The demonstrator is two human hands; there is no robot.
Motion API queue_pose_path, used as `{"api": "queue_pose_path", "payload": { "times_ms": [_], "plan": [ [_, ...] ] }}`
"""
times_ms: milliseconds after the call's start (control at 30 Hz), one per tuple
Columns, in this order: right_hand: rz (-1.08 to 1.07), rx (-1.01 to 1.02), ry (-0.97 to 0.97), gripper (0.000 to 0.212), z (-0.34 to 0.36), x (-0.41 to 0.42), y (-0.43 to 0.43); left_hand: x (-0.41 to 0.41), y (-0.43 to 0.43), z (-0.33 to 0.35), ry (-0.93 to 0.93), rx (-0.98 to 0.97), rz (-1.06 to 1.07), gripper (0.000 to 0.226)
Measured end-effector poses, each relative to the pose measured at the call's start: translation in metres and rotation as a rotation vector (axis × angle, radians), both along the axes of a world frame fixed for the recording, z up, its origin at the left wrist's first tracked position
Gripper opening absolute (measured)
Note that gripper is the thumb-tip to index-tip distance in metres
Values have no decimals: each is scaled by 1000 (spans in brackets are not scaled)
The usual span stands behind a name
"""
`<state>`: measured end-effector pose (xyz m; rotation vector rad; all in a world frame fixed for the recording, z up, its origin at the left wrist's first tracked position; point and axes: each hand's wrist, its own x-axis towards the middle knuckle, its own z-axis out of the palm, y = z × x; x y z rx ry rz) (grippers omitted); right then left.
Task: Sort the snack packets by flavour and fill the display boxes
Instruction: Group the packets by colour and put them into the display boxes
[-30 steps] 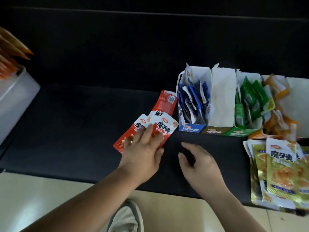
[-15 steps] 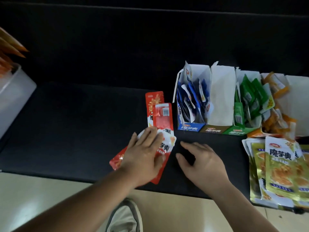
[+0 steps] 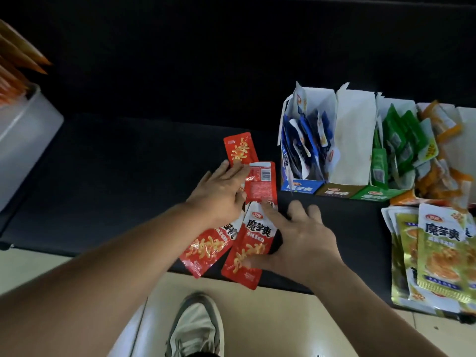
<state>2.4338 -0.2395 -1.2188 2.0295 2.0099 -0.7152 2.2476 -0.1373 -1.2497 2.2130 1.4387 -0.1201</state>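
Several red snack packets [image 3: 247, 256] lie spread on the black bench in front of me. My left hand [image 3: 219, 194] rests flat on them, fingertips on a packet lying back side up [image 3: 260, 182]. My right hand [image 3: 301, 240] lies with fingers spread on the nearest red packet, thumb on its lower half. Four display boxes stand in a row at right: the blue box [image 3: 300, 188] holds blue packets, the brown box [image 3: 337, 193] shows no packets, the green box [image 3: 371, 195] holds green packets, the orange box [image 3: 404, 200] holds orange ones.
A stack of gold packets [image 3: 438, 256] lies at the bench's right front edge. A translucent bin [image 3: 28, 135] with orange packets stands at far left. My shoe [image 3: 195, 328] is on the pale floor below the bench edge.
Both hands have shifted: the left moved further onto the upper red packets, the right came left onto the nearest one. The red packets are fanned out more, two now overhanging the bench edge.
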Motion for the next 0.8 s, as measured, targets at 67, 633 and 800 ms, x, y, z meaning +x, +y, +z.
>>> {"api": "queue_pose_path", "payload": {
  "times_ms": [67, 633, 800],
  "plan": [
    [18, -25, -28, 126, 1, -8, -1, -2, 1, -1, 30, 5, -46, 64],
    [16, 16, -109, 128, -5, -14, 4, -65, -96, -3, -114, 99, 319, 55],
    [-34, 88, -108, 117, -6, -6, 1, -41, -71, -2, -208, -33, 547, 44]
  ]
}}
